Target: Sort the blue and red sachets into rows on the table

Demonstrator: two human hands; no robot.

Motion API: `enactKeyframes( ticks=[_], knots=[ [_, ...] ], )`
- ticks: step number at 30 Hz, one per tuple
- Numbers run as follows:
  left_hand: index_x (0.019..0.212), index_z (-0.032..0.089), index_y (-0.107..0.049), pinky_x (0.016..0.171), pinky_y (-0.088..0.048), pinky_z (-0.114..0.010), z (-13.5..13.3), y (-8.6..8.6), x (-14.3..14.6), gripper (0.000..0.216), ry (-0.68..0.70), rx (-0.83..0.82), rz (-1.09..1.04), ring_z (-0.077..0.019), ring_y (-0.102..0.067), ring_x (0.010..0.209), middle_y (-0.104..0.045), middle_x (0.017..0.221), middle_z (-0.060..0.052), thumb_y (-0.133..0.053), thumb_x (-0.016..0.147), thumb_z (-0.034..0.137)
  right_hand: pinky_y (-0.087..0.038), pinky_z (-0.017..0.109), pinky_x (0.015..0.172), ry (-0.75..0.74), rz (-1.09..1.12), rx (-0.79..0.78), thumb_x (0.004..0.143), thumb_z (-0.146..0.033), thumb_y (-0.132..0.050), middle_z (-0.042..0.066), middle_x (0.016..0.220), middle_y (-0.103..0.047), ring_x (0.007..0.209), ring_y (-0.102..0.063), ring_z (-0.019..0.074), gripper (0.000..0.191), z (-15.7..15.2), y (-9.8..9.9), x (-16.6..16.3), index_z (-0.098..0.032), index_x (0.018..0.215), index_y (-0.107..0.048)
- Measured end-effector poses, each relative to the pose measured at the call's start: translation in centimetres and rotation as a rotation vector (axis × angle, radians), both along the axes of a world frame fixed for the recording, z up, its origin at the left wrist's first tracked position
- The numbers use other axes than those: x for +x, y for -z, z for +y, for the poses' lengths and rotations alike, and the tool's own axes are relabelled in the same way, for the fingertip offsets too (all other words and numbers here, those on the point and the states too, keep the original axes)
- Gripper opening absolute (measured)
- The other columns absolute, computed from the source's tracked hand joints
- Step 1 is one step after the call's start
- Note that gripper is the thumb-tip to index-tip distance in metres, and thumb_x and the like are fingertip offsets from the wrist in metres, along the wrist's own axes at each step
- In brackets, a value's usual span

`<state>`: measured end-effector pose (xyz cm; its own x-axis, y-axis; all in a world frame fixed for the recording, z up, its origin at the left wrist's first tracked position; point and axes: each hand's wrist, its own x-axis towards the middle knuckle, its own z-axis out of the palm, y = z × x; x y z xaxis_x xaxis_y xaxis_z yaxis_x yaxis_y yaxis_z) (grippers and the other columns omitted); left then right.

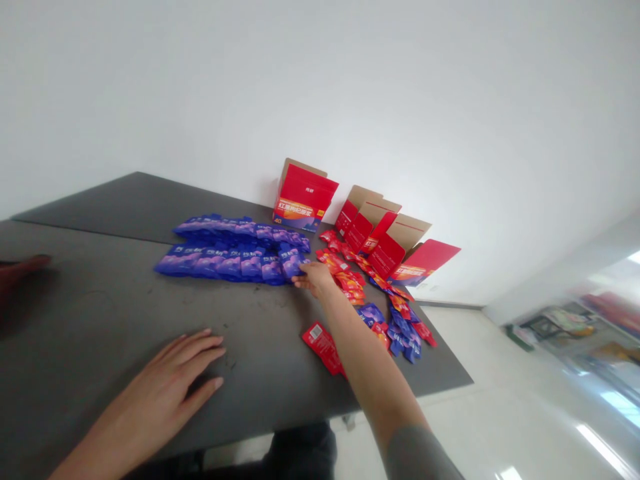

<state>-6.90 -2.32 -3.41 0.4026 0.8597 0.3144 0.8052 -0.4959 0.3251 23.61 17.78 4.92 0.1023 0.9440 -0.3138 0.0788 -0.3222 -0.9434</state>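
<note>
My left hand (183, 370) rests flat on the dark table, fingers stretched out and holding nothing. Reaching across the table, my right hand (315, 277) has its fingers closed on the edge of a blue-purple sachet (291, 261). That sachet is at the right end of the front row of overlapping blue sachets (215, 261). A second row of blue sachets (235, 228) runs just behind it. Red-orange sachets (353, 283) lie in a pile to the right of my right hand, partly covered by my forearm. A red sachet (323, 345) with a barcode lies nearer to me.
Open red cartons (307, 197) stand along the wall, with several more carton flaps (383, 223) to the right. Mixed blue sachets (405, 333) and red ones lie near the table's right edge. Another person's hand (23, 270) shows at the far left, dark and blurred.
</note>
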Motion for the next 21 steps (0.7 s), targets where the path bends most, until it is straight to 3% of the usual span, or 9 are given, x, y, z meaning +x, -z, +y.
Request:
enactKeyframes(
  ticks=[4,7,10,15,21],
  knots=[
    [0.132,0.040,-0.068,0.119,-0.042,-0.053,-0.1,-0.1,0.0,0.052,0.004,0.002,0.004,-0.0317,-0.055,0.139,-0.065,0.145,0.002,-0.060,0.089,0.067,-0.061,0.032,0.062,-0.020,-0.324,-0.006,0.095,-0.030,-0.065,0.006,0.074,-0.069,0.069,-0.074,0.0218,0.013,1.0,1.2,-0.3,-0.018,0.090,-0.061],
    [0.132,0.039,-0.069,0.119,-0.043,-0.053,-0.1,-0.1,-0.1,0.052,0.008,0.008,0.010,-0.0318,-0.056,0.138,-0.066,0.144,0.001,-0.060,0.089,0.068,-0.060,0.037,0.078,-0.074,-0.791,0.100,0.092,-0.040,-0.067,0.013,0.084,-0.074,0.087,-0.075,0.0280,0.025,1.0,1.4,-0.2,-0.016,0.082,-0.069],
    [0.132,0.038,-0.069,0.119,-0.042,-0.053,0.0,0.2,-0.3,0.053,0.007,0.019,0.020,-0.0320,-0.055,0.139,-0.065,0.145,0.000,-0.061,0.088,0.068,-0.056,0.038,0.090,-0.119,-1.113,0.141,0.095,-0.045,-0.062,0.017,0.104,-0.076,0.106,-0.072,0.0309,0.033,0.8,1.2,-0.3,-0.015,0.095,-0.075],
    [0.132,0.038,-0.069,0.119,-0.043,-0.052,0.0,0.2,-0.3,0.053,0.006,0.022,0.023,-0.0321,-0.056,0.139,-0.065,0.145,0.001,-0.061,0.088,0.068,-0.055,0.040,0.093,-0.144,-1.195,0.105,0.101,-0.044,-0.054,0.023,0.116,-0.073,0.114,-0.069,0.0332,0.042,0.8,0.8,-0.8,-0.009,0.115,-0.074],
    [0.131,0.039,-0.069,0.120,-0.042,-0.052,0.1,0.0,-0.2,0.053,-0.003,-0.007,0.026,-0.0317,-0.055,0.139,-0.065,0.146,0.003,-0.059,0.088,0.069,-0.054,0.040,0.091,-0.130,-1.203,0.164,0.101,-0.049,-0.055,0.020,0.116,-0.074,0.110,-0.070,0.0316,0.041,0.5,1.1,-0.7,-0.014,0.115,-0.072]
  ],
)
